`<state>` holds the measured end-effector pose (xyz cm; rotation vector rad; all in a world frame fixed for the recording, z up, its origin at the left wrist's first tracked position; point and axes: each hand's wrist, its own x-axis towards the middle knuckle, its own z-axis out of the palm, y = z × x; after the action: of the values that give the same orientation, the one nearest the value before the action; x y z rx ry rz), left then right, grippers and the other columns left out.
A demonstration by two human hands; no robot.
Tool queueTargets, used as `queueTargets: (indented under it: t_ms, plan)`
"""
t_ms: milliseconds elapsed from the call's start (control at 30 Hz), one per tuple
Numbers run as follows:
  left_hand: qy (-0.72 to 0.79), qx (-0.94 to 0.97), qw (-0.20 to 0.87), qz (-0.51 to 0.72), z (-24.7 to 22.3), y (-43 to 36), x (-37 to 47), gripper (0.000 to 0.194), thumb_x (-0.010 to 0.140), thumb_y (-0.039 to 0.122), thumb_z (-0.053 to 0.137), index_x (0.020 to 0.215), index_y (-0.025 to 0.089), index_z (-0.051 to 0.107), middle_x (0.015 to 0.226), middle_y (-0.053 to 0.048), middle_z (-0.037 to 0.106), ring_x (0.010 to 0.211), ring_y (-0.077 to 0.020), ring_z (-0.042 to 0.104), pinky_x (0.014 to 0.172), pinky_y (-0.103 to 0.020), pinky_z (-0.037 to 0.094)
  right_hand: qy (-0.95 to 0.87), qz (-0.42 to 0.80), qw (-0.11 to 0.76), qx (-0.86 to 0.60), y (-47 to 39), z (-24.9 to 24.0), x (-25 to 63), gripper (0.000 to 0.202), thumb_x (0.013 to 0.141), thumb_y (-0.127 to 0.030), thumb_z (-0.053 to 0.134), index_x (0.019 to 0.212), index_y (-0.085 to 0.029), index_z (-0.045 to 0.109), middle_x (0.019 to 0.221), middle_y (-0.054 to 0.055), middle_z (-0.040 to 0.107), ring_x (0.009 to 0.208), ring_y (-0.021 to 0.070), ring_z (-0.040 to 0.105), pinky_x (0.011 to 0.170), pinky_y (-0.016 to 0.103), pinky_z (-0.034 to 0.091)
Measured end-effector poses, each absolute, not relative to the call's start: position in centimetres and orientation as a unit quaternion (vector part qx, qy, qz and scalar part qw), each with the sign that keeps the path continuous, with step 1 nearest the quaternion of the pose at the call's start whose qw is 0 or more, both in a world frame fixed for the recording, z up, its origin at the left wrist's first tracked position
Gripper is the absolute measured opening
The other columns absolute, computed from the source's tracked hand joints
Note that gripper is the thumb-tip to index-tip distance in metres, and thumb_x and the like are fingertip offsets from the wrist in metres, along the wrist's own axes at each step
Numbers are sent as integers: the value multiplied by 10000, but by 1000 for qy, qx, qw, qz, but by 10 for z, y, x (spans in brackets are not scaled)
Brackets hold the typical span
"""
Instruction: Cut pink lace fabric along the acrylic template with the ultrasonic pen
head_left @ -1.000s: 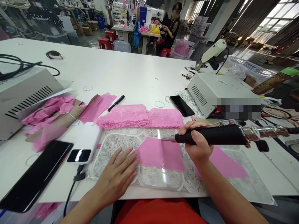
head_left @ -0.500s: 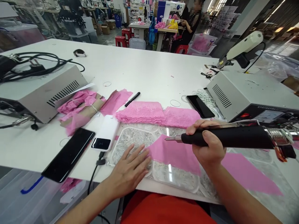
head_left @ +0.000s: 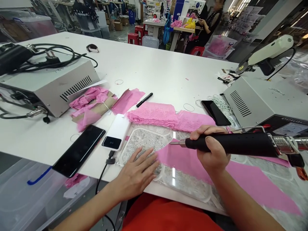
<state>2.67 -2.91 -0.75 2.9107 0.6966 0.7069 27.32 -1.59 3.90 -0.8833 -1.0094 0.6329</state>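
Note:
My right hand (head_left: 213, 154) is wrapped around a black handheld ultrasonic welder (head_left: 238, 144). Its narrow metal tip points left, over the upper left edge of a pink fabric piece (head_left: 183, 160); whether it touches the cloth I cannot tell. My left hand (head_left: 138, 171) lies flat with fingers spread, fingertips at the left corner of that fabric. Beneath the cloth is a clear plastic sheet with rounded panels (head_left: 190, 187) over a grey marbled pattern. Just behind it sits a stack of pink lace pieces (head_left: 154, 114), with more pink lace (head_left: 194, 121) beside it.
Left of my hands lie a white power bank (head_left: 116, 131) with a cable and a black phone (head_left: 79, 150). A pen (head_left: 144, 100), a tied pink bundle (head_left: 93, 104) and another phone (head_left: 215, 112) lie farther back. Grey machine boxes (head_left: 55, 86) flank the table. A person (head_left: 211, 25) sits at a sewing machine.
The view has swung slightly left, so the table's things appear farther right. Both hands keep nearly the same pose, and the welder's tip stays by the fabric's upper left edge.

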Motion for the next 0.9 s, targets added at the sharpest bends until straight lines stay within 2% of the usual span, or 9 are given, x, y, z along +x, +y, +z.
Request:
queueTargets:
  t_ms: [233, 667, 900]
  plan:
    - [228, 945, 34, 233, -7, -30, 26, 333, 946, 195, 499, 1267, 146, 569, 1316, -101, 605, 1338, -280, 445, 1136, -510, 328, -452, 301, 742, -394, -19, 41, 270, 65, 731, -224, 592, 793, -208, 583, 762, -5, 556, 591, 130, 578, 592, 322, 499]
    - [240, 939, 42, 241, -10, -35, 21, 307, 946, 195, 497, 1235, 139, 583, 1319, -90, 604, 1331, -273, 453, 1152, -496, 300, -451, 338, 736, -374, -23, 40, 258, 45, 728, -204, 613, 770, -208, 598, 757, -10, 568, 590, 121, 579, 596, 315, 512]
    - [233, 942, 46, 237, -8, -36, 18, 317, 941, 198, 499, 1246, 144, 567, 1333, -101, 591, 1366, -273, 406, 1149, -511, 297, -456, 357, 736, -351, -25, 43, 250, 76, 744, -205, 601, 814, -204, 628, 780, -3, 578, 592, 120, 584, 589, 313, 519]
